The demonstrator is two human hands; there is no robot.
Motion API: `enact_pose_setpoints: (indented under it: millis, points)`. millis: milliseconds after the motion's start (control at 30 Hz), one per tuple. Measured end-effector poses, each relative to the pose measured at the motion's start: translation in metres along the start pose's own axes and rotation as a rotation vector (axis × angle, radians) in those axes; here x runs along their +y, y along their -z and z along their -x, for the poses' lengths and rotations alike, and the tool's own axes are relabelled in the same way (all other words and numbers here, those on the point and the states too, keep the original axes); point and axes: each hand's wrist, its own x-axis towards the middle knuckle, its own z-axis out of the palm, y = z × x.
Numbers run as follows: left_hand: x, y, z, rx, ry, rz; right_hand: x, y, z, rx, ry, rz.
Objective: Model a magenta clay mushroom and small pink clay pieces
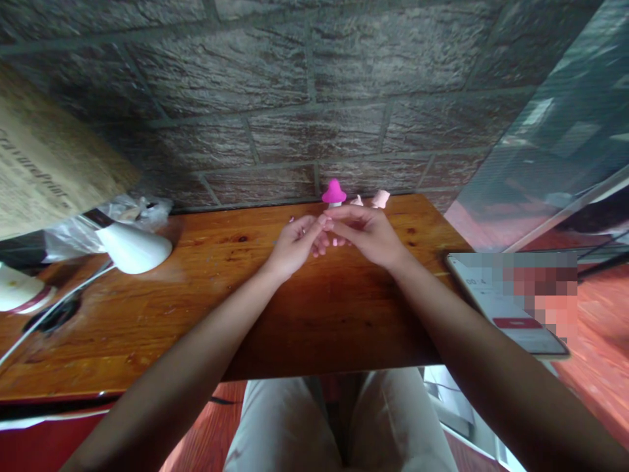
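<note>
Over the middle of the wooden table, my left hand (293, 245) and my right hand (372, 235) meet at the fingertips. Thumbs and forefingers of both are pinched together around something very small that I cannot make out; bits of pink show between the fingers. Just beyond them stands a mushroom-shaped figure with a bright magenta cap (334, 192) and a whitish stem, its lower part hidden by my right hand. To its right are a small pale pink piece (358, 201) with a pointed top and a larger pale pink lump (381, 198), both partly covered by that hand.
A lamp with a printed paper shade (54, 151) and white base (135, 248) stands left, before a clear plastic bag (157, 211). A white cup (22, 288) and cable (59, 305) lie nearby. At the right edge rests a phone (484, 295). A brick wall (275, 131) rises behind.
</note>
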Motion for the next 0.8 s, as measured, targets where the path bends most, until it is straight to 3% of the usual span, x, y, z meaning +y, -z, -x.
enact_pose_setpoints:
  millis: [333,800]
  points:
    - [-0.0058,0.0042,-0.0012,-0.025,-0.095,-0.179,0.0054,-0.0004,-0.0011,-0.087,-0.004,0.043]
    - [-0.0028,0.0025,-0.0009,-0.022,-0.112,-0.132,0.0071,-0.0011,-0.0013,-0.079,0.089,0.096]
